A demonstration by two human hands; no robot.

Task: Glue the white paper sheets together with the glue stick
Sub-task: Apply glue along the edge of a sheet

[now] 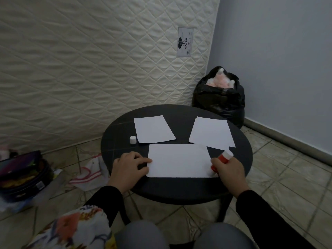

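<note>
Three white paper sheets lie on a round dark table (125,123). The near sheet (179,159) lies crosswise in front of me. My left hand (131,165) presses its left edge with the fingertips. My right hand (229,169) grips a red and white glue stick (225,156), tilted, its lower end at the sheet's right edge. A second sheet (153,129) lies at the far left, and a third sheet (212,133) lies at the far right. The white cap (132,140) of the glue stick stands on the table beside the far left sheet.
A quilted mattress (89,60) leans against the wall behind the table. A black bag (219,97) with something pink inside sits in the corner. On the tiled floor to the left are a dark open case (23,175) and a white cloth (89,173).
</note>
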